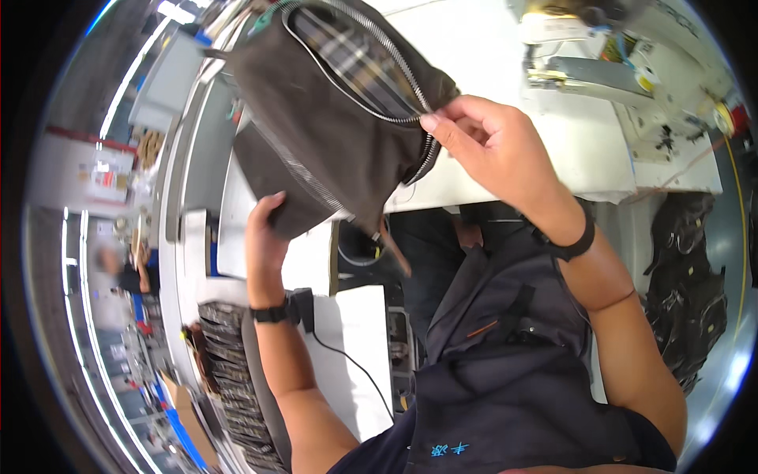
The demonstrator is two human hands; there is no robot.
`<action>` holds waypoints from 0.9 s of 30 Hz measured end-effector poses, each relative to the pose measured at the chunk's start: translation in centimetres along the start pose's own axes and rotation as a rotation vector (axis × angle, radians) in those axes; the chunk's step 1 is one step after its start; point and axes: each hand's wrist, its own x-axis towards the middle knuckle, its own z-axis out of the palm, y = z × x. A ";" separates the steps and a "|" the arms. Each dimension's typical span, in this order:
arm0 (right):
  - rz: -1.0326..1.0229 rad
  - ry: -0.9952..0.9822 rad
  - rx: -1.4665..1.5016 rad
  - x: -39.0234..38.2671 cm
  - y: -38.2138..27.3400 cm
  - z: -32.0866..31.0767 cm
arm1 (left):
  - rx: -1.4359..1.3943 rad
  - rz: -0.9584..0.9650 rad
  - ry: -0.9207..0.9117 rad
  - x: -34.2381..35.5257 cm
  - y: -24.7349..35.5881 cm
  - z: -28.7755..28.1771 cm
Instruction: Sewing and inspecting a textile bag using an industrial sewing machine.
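I hold up a dark brown fabric bag [332, 118] with silver zippers and a plaid lining showing through its open top. My left hand [264, 241] grips the bag's lower corner from beneath. My right hand [489, 146] pinches the bag's right edge by the zipper, thumb and fingers closed on the fabric. Both wrists wear black bands. A zipper pull with a brown tab [387, 241] hangs below the bag.
A white worktable [553, 150] lies behind the bag, with a sewing machine [624, 71] at its far right. A stack of dark fabric pieces [233, 371] sits at lower left. Dark bags [687, 300] are piled at right. A blurred person [118, 276] stands far left.
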 end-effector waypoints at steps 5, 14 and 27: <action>0.118 -0.323 -0.555 2.3 3.8 3.4 | 0.559 -0.040 0.026 2.6 -5.3 0.0; -0.748 -0.062 -0.846 5.3 5.4 13.2 | 0.857 0.083 -0.036 4.1 -4.1 1.8; -0.562 -0.178 -0.970 7.2 7.9 16.5 | 1.230 0.563 0.100 3.9 -6.0 3.3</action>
